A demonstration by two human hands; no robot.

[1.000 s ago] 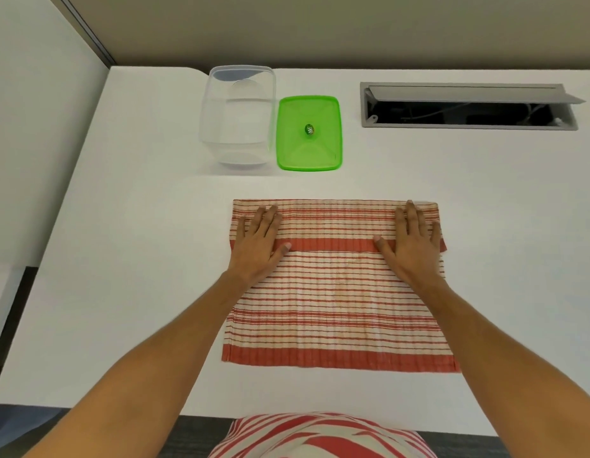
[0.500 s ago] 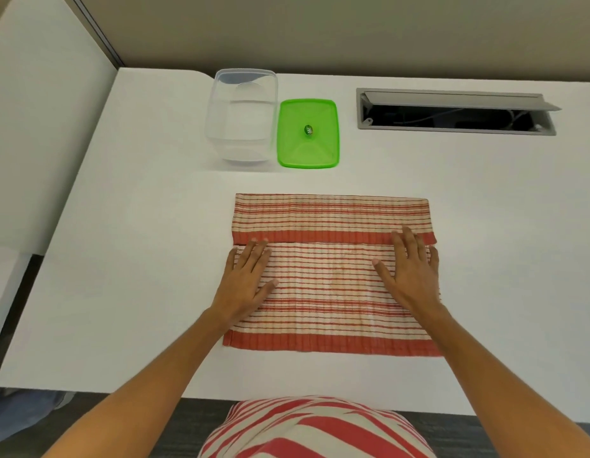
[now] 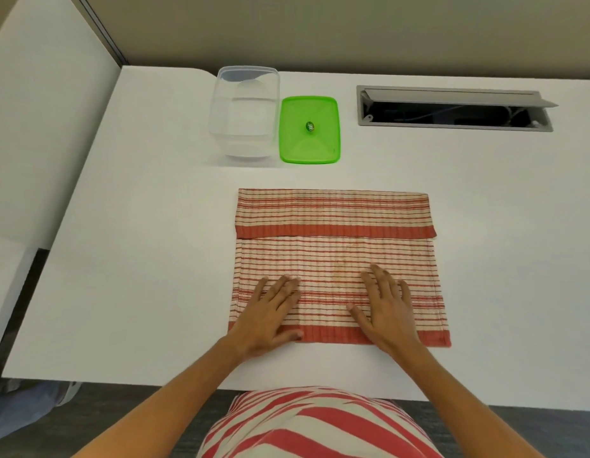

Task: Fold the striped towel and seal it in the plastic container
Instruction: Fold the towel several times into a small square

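Both palms are down flat on the striped towel [image 3: 336, 259], which lies spread on the white table [image 3: 154, 259] with its far edge folded over toward the person. The left hand [image 3: 270, 312] rests near the towel's near-left corner, fingers straight and close together; the right hand [image 3: 386, 309] presses just right of centre, fingers straight, slightly fanned. Well beyond the towel stands the clear plastic container [image 3: 244, 114], open, the green lid [image 3: 309, 129] lying just beside it on the right.
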